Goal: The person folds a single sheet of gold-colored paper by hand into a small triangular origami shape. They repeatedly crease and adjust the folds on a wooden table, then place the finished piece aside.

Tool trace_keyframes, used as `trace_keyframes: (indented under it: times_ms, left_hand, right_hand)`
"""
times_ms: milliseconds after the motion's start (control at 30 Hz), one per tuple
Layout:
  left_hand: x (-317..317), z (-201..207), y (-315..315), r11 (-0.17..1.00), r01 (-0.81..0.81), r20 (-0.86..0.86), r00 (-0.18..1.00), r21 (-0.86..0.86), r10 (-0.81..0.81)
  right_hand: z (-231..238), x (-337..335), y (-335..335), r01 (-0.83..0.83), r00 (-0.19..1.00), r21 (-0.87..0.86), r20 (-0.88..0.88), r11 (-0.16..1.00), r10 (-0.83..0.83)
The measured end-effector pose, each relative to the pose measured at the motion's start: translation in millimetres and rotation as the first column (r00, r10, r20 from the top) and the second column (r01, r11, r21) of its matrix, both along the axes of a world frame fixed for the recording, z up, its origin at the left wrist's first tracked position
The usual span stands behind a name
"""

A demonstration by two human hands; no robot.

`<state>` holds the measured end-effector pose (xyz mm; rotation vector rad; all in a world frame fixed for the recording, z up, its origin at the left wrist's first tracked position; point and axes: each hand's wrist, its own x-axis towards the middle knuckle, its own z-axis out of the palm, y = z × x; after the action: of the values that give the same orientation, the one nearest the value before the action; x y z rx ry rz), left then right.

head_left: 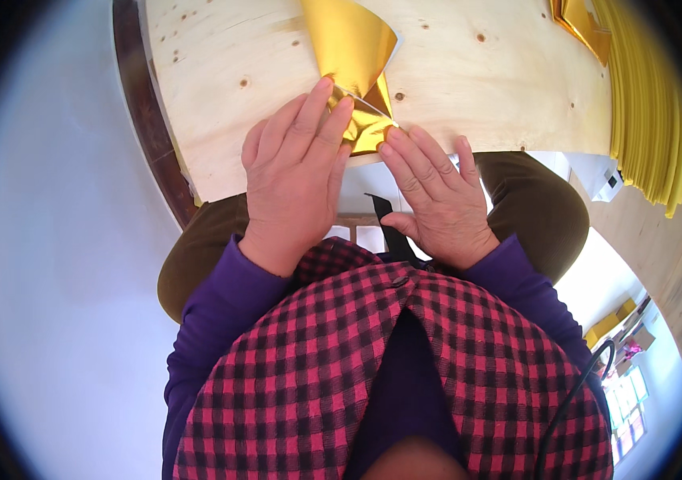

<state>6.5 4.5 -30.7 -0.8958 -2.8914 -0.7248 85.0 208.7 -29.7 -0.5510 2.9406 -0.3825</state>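
Observation:
A shiny gold foil paper (350, 40) lies partly folded at the near edge of the wooden table. Its far part curls up, and a pale underside shows along one edge. My left hand (293, 160) lies over the fold's left side, fingers stretched out and fingertips on the foil. At the right corner of the folded part, my right hand (437, 184) touches the foil with its fingertips, fingers extended and thumb apart. The palms hide nothing of the far part, but the left fingers cover some of the fold.
The pale wooden table (469, 88) has a dark edge strip (145, 104) on the left. At the right stands a thick stack of yellow sheets (653, 104). Beside it, a folded gold foil piece (582, 28) lies at the far right. My knees are under the near edge.

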Motion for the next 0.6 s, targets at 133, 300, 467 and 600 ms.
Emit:
trace_keyframes:
  times_ms: [133, 300, 467, 600]
  left_hand:
    - [-4.3, -1.9, -0.5, 0.996, 0.000, -0.018, 1.000, 0.086, 0.002]
    - [-4.3, -2.7, -3.4, 0.989, 0.003, 0.043, 0.999, 0.151, -0.010]
    - [-8.5, -1.9, -8.5, 0.966, -0.018, 0.133, 0.991, 0.259, -0.017]
    - [-8.5, 1.8, -8.5, 0.953, -0.049, 0.161, 0.987, 0.300, 0.000]
  right_hand:
    - [-1.6, 1.0, 0.0, 0.010, 1.000, -0.007, -0.020, 1.000, -0.010]
    - [-3.3, 1.5, 2.0, 0.008, 1.000, 0.015, -0.011, 1.000, -0.008]
    - [-3.4, 0.7, 2.3, -0.007, 1.000, 0.006, -0.018, 1.000, 0.007]
    - [-2.8, -1.0, 1.2, -0.032, 0.999, 0.034, -0.024, 0.999, 0.033]
